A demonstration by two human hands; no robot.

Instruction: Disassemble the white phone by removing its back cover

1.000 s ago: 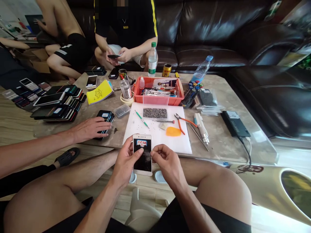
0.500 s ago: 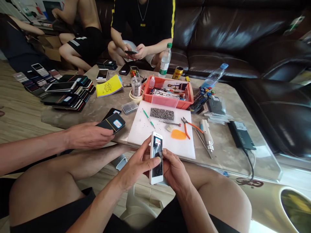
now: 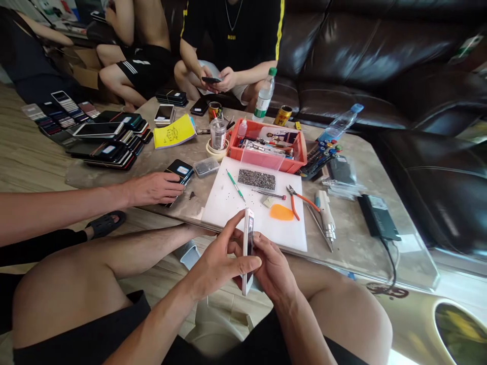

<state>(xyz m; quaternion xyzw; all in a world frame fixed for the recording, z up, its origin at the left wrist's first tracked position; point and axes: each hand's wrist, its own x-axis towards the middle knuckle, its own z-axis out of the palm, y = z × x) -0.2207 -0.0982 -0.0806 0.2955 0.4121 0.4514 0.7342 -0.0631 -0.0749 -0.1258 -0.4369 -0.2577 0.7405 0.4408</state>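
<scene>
A white smartphone is held above my lap, turned almost edge-on to the camera. My left hand grips it from the left side, its thumb lying across the front. Against the phone's right side, my right hand is curled with thumb and fingers bent, partly hidden behind the phone. Just beyond lies a white foam mat carrying a green pen-like tool, a small screwdriver, orange-handled cutters, an orange pick and a clear tray of tiny screws.
At the left a co-worker's hand rests on dark phones on the table. Behind the mat stands a red bin of tools. Phone stacks, bottles, an electric screwdriver and a black power box surround it.
The white smartphone has been tilted from screen-up to nearly edge-on in my hands. The co-worker's hand has set the dark phone down on the table by the other one.
</scene>
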